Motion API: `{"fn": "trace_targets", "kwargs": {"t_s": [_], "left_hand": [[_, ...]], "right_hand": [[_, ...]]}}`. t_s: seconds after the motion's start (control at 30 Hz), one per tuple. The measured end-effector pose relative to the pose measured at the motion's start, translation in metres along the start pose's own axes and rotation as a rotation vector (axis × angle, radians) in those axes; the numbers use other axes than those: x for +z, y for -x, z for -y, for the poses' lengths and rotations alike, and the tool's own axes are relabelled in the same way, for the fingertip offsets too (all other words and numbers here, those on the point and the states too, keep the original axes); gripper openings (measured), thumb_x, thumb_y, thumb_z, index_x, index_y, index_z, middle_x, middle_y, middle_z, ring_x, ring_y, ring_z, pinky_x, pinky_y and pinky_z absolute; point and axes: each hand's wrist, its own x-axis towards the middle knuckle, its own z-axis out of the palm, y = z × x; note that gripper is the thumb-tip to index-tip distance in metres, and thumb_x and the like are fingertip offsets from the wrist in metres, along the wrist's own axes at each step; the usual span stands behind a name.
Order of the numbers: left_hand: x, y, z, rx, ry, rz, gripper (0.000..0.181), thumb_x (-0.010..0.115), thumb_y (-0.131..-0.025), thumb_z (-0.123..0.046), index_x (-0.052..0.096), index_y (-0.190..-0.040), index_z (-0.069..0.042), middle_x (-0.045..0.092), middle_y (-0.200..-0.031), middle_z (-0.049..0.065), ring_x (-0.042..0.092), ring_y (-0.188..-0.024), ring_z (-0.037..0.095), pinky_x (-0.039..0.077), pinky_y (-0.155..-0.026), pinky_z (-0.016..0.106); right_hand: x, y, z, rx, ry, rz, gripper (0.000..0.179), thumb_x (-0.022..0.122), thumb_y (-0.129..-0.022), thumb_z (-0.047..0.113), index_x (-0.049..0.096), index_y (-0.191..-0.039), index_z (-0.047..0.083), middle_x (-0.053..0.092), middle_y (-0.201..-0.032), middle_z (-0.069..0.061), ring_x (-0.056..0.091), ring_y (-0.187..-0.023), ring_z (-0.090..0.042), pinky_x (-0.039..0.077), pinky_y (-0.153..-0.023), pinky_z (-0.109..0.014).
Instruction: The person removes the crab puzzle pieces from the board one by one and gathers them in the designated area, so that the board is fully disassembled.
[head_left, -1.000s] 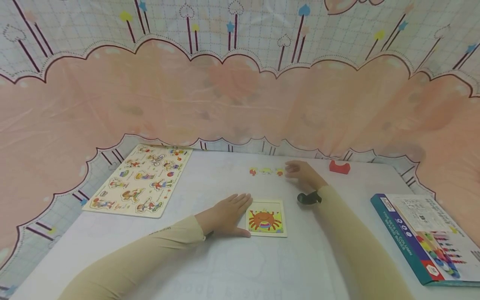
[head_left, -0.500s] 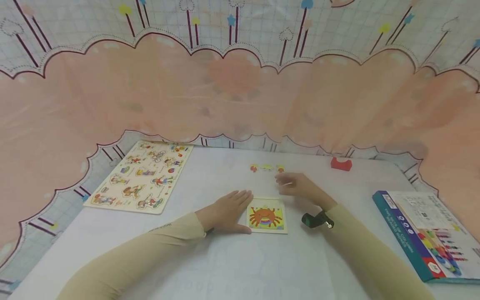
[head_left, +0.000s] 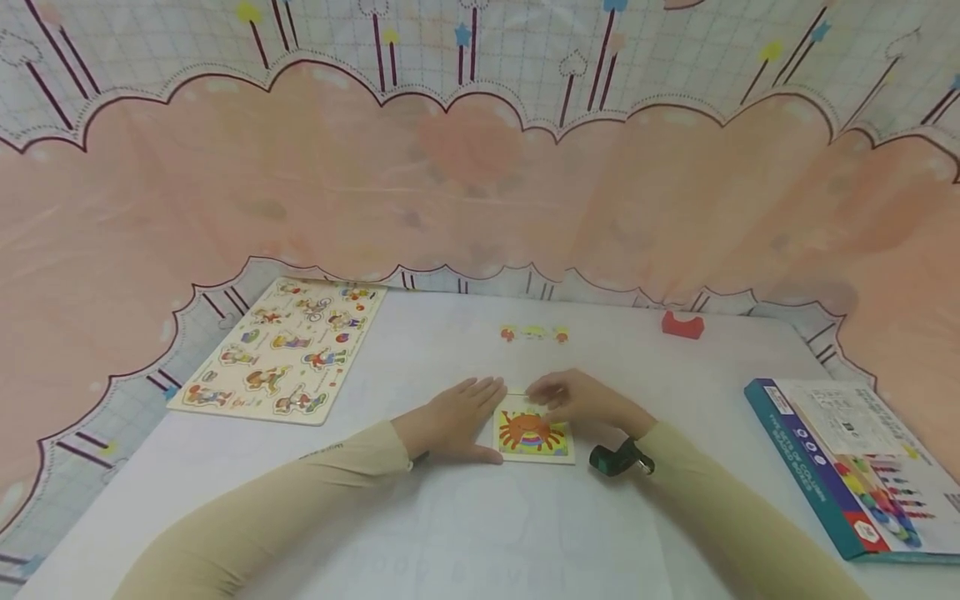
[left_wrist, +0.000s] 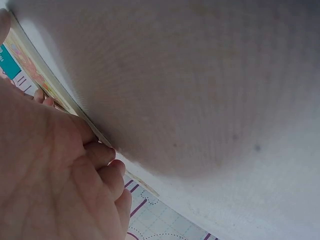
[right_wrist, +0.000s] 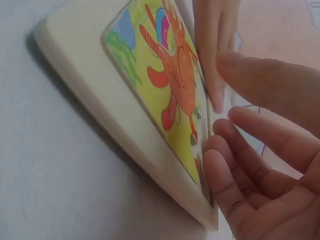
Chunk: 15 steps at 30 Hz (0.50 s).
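One crab puzzle (head_left: 534, 446), square, pale-framed, flat on the white table (head_left: 450, 533).

Head view. Left hand (head_left: 456, 422): at the puzzle's left edge, fingers extended, thumb spread, grasping nothing. Right hand (head_left: 587, 400): over the puzzle's far right part, fingers loosely bent; any hold unclear from here. Row of small pieces (head_left: 534, 333): beyond the puzzle. Red object (head_left: 682, 327): beyond it, rightward. Boxed set (head_left: 855, 479): right of it. Figure board (head_left: 281, 354): left of it, farther back.

Left wrist view. Thumb and fingers well apart along the puzzle's edge.

Right wrist view. Fingertips beside the puzzle's far edge, contact uncertain. Risk, I judge: those fingertips could snag the picture, or the frame could skid should the left hand ease off. Shown only here: thumb clear of the fingers, nothing visible between. The row appears in neither wrist view.
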Motion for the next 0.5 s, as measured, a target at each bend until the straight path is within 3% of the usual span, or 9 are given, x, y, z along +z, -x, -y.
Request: {"fn": "trace_targets", "kwargs": {"t_s": [0.4,0.5], "left_hand": [[-0.001,0.002,-0.001,0.006,-0.011,-0.002,0.098,0.047,-0.083,-0.07,0.018,-0.15,-0.005,0.017,-0.158,0.009,0.016,-0.147,0.023,0.015,-0.121,0.037],[-0.001,0.002,0.0,0.009,-0.011,-0.008,0.098,0.047,-0.083,-0.071,0.018,-0.15,-0.005,0.017,-0.158,0.01,0.016,-0.147,0.023,0.015,-0.121,0.037]], "right_hand": [[0.01,-0.006,0.012,0.004,0.101,0.043,0.036,0.076,-0.079,0.025,0.067,-0.113,0.015,0.066,-0.113,0.001,0.057,-0.108,-0.018,0.047,-0.099,-0.039],[0.012,-0.008,0.014,0.001,0.134,0.041,0.036,0.076,-0.079,0.027,0.068,-0.112,0.016,0.066,-0.111,0.002,0.056,-0.104,-0.015,0.048,-0.095,-0.035]]}}
